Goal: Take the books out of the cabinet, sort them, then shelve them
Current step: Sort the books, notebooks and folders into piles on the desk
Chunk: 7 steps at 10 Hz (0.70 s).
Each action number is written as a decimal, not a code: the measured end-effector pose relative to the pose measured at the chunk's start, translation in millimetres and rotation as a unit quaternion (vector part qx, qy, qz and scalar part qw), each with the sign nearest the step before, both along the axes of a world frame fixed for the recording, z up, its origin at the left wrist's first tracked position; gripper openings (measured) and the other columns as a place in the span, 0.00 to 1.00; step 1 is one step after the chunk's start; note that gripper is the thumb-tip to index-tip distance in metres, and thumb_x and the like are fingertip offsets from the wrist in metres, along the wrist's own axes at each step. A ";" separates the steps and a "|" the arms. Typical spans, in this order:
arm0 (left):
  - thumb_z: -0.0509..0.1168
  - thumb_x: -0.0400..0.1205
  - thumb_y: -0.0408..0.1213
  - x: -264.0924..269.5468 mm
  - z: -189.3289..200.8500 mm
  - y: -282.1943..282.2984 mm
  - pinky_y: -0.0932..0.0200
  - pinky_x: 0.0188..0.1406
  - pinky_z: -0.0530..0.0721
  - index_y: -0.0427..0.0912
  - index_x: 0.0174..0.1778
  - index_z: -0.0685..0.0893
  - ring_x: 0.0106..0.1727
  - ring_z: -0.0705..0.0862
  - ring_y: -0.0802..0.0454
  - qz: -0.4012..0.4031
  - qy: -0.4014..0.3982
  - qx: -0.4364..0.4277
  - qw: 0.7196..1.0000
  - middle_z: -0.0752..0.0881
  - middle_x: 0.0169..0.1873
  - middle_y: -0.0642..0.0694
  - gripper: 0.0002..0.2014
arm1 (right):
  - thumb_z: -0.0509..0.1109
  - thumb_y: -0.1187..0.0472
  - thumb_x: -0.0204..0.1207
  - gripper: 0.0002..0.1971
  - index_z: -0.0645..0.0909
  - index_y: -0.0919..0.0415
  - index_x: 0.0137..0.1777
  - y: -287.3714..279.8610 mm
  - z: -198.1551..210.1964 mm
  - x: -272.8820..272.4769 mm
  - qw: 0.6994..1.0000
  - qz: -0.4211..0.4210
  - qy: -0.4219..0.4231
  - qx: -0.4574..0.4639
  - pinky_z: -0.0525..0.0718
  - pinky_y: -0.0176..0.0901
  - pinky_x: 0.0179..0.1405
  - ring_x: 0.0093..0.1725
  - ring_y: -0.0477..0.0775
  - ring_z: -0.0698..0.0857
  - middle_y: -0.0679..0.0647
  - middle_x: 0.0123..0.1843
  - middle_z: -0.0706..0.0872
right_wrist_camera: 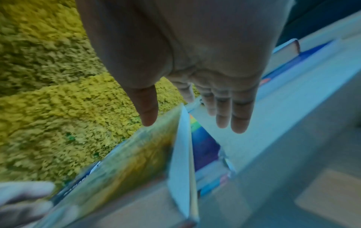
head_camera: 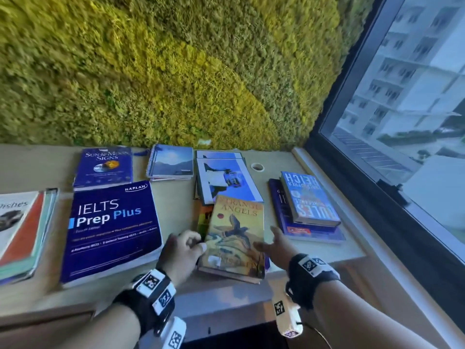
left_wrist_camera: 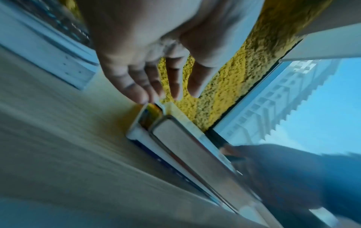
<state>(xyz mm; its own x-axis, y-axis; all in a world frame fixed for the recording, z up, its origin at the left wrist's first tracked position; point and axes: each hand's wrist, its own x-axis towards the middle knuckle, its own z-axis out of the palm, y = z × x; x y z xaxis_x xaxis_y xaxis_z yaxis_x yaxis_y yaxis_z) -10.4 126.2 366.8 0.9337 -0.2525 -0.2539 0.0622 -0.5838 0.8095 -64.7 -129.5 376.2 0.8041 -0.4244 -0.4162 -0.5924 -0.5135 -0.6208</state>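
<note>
The yellow "Strange Angels" book (head_camera: 235, 238) lies on top of a small stack near the table's front edge. My left hand (head_camera: 198, 244) is at the book's left edge. In the left wrist view its fingertips (left_wrist_camera: 143, 98) touch the corner of the stack (left_wrist_camera: 185, 141), and the thumb hovers above. My right hand (head_camera: 266, 238) is open at the book's right edge, with the fingers straight. In the right wrist view this hand (right_wrist_camera: 191, 123) floats just above the cover (right_wrist_camera: 136, 154), thumb over it, without a clear hold.
Several books are spread on the pale table (head_camera: 314, 250): IELTS Prep Plus (head_camera: 113, 227), Sun & Moon Signs (head_camera: 104, 166), a spiral notebook (head_camera: 172, 161), blue-white booklets (head_camera: 224, 177), a blue stack (head_camera: 308, 197) at right, a pile (head_camera: 22, 230) at left. The moss wall (head_camera: 176, 71) is behind, a window (head_camera: 415, 96) at right.
</note>
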 end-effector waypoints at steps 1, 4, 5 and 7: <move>0.73 0.78 0.53 17.2 -17.1 -10.6 0.52 0.78 0.71 0.42 0.87 0.61 0.82 0.72 0.43 -0.049 0.056 0.008 0.997 0.71 0.83 0.41 0.45 | 0.75 0.50 0.79 0.42 0.59 0.57 0.87 4.9 -13.0 -4.9 1.000 0.004 0.005 -0.017 0.75 0.50 0.77 0.78 0.62 0.77 0.60 0.81 0.75; 0.78 0.62 0.64 -30.2 -29.2 -8.1 0.56 0.64 0.79 0.54 0.80 0.68 0.69 0.79 0.48 -0.153 0.048 0.077 0.984 0.78 0.71 0.49 0.50 | 0.68 0.43 0.83 0.28 0.65 0.37 0.81 -16.0 -19.2 -34.8 0.999 0.039 0.013 0.011 0.88 0.39 0.34 0.44 0.47 0.90 0.54 0.60 0.89; 0.70 0.69 0.72 -20.1 -20.5 -11.6 0.52 0.62 0.82 0.55 0.66 0.76 0.62 0.80 0.50 -0.144 0.012 0.082 0.986 0.78 0.65 0.48 0.35 | 0.70 0.39 0.80 0.27 0.72 0.44 0.76 -16.9 -20.5 -40.0 0.997 0.048 0.023 0.053 0.93 0.49 0.47 0.52 0.55 0.93 0.58 0.60 0.91; 0.60 0.83 0.64 49.2 -6.9 -47.7 0.48 0.84 0.64 0.43 0.88 0.57 0.86 0.63 0.43 -0.116 -0.035 0.083 0.989 0.60 0.87 0.43 0.42 | 0.63 0.10 0.48 0.47 0.79 0.44 0.57 -27.1 -54.6 -26.6 0.998 0.056 0.022 0.022 0.93 0.54 0.55 0.52 0.54 0.91 0.56 0.60 0.87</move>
